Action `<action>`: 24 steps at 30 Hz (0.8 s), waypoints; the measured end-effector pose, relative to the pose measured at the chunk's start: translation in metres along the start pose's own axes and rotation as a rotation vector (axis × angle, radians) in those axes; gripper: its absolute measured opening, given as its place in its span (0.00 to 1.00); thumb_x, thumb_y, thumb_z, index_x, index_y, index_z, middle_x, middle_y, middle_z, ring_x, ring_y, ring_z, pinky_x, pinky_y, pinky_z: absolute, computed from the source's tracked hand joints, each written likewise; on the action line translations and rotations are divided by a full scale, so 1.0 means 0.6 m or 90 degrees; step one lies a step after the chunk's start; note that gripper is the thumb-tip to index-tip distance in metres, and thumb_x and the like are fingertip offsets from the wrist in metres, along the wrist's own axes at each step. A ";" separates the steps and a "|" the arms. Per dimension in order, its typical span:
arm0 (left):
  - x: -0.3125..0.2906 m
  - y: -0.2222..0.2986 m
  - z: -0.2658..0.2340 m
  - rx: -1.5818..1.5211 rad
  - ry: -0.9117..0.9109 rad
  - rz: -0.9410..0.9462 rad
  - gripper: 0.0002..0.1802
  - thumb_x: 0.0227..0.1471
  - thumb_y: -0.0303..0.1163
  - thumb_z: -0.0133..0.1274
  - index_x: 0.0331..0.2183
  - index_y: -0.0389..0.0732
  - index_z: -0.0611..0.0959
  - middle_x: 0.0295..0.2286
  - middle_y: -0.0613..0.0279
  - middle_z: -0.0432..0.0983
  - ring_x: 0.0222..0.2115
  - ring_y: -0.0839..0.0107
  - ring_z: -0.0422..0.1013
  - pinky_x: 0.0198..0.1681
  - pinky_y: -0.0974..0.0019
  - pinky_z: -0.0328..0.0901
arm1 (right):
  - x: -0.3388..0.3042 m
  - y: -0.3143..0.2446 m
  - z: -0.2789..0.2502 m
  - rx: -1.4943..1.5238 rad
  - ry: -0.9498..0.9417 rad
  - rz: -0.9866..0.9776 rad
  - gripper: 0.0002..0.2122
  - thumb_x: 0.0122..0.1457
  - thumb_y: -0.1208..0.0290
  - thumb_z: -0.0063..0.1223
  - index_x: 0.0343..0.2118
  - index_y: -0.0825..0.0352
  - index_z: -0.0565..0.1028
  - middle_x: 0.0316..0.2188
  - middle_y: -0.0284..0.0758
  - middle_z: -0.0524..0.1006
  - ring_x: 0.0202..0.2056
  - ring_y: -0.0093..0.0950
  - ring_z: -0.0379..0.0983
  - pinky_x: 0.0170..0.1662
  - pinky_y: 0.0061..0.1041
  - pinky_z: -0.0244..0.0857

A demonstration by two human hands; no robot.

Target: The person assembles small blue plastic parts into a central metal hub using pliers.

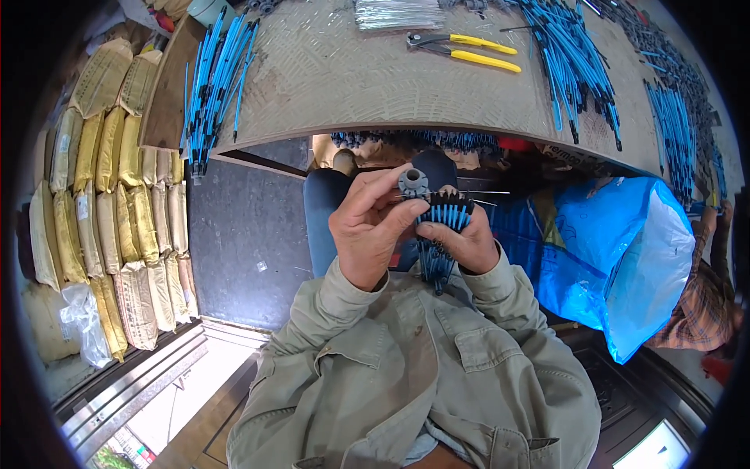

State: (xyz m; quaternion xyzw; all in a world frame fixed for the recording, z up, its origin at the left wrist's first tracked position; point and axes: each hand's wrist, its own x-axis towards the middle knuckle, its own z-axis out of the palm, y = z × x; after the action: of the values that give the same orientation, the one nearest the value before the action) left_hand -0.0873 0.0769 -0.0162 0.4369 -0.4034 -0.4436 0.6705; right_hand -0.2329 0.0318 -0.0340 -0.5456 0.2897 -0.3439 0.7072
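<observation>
Above my lap, my left hand (366, 227) pinches a grey ribbed plastic hub (413, 182) with a round hole facing up. Close beside it, my right hand (475, 244) grips a fanned bunch of blue rods with black ends (449, 215). The rods point down toward my shirt, and their black ends line up at the top, by the hub. Thin metal wires (491, 192) run sideways past the hub and the black ends, sticking out to the right. My fingers hide how the wires, hub and rods meet.
On the table (336, 86) ahead lie yellow-handled pincers (480, 61), a stack of thin wires (398, 14) and bundles of blue rods (223, 66). A blue plastic bag (594, 242) stands right; stacked sacks (117, 180) stand left. Another person (695, 309) sits far right.
</observation>
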 end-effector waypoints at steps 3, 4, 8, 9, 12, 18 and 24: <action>0.002 0.002 0.004 0.035 0.044 0.006 0.19 0.46 0.19 0.55 0.43 0.32 0.76 0.39 0.62 0.69 0.36 0.77 0.68 0.40 0.78 0.64 | 0.001 -0.007 0.004 0.033 -0.004 0.050 0.08 0.51 0.76 0.57 0.33 0.69 0.72 0.26 0.26 0.72 0.27 0.15 0.65 0.30 0.15 0.61; 0.001 0.002 0.003 0.036 0.038 0.003 0.19 0.46 0.19 0.55 0.43 0.32 0.76 0.39 0.62 0.69 0.36 0.77 0.68 0.40 0.78 0.64 | 0.002 -0.009 0.004 0.037 0.002 0.049 0.08 0.51 0.76 0.57 0.33 0.69 0.72 0.26 0.26 0.72 0.27 0.15 0.65 0.30 0.15 0.61; 0.000 0.003 -0.012 0.012 0.031 -0.032 0.19 0.47 0.21 0.54 0.44 0.31 0.75 0.39 0.62 0.70 0.36 0.78 0.68 0.39 0.78 0.64 | 0.010 -0.010 0.000 0.000 -0.061 -0.013 0.14 0.53 0.74 0.55 0.42 0.71 0.68 0.30 0.32 0.76 0.30 0.18 0.70 0.35 0.19 0.65; 0.001 0.002 -0.016 0.003 0.023 -0.046 0.18 0.47 0.21 0.54 0.43 0.31 0.75 0.39 0.62 0.70 0.36 0.78 0.68 0.39 0.77 0.64 | 0.012 -0.004 -0.004 0.009 -0.077 -0.009 0.14 0.53 0.74 0.55 0.42 0.71 0.68 0.31 0.31 0.75 0.32 0.18 0.70 0.36 0.19 0.64; 0.005 0.002 -0.020 -0.011 0.005 -0.075 0.18 0.48 0.22 0.54 0.43 0.31 0.76 0.39 0.61 0.70 0.36 0.78 0.67 0.38 0.76 0.63 | 0.017 0.004 -0.009 0.028 -0.109 -0.004 0.14 0.53 0.75 0.55 0.41 0.70 0.68 0.33 0.31 0.73 0.34 0.19 0.68 0.40 0.20 0.62; 0.005 0.013 -0.017 0.039 -0.036 -0.005 0.18 0.48 0.24 0.55 0.43 0.31 0.76 0.39 0.60 0.69 0.36 0.77 0.67 0.38 0.75 0.63 | 0.034 0.015 -0.014 -0.012 -0.064 -0.247 0.12 0.51 0.75 0.54 0.38 0.67 0.66 0.35 0.33 0.67 0.39 0.21 0.62 0.44 0.23 0.56; 0.001 0.022 -0.012 0.171 -0.035 0.080 0.17 0.49 0.24 0.54 0.43 0.31 0.76 0.39 0.59 0.69 0.36 0.76 0.67 0.38 0.76 0.63 | 0.028 0.007 0.001 -0.012 -0.050 -0.231 0.10 0.52 0.74 0.50 0.35 0.68 0.64 0.31 0.35 0.66 0.34 0.25 0.61 0.41 0.25 0.55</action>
State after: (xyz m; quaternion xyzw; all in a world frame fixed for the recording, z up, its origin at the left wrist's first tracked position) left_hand -0.0771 0.0810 -0.0058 0.4842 -0.5036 -0.3545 0.6215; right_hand -0.2217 0.0196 -0.0384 -0.6085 0.1615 -0.4415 0.6393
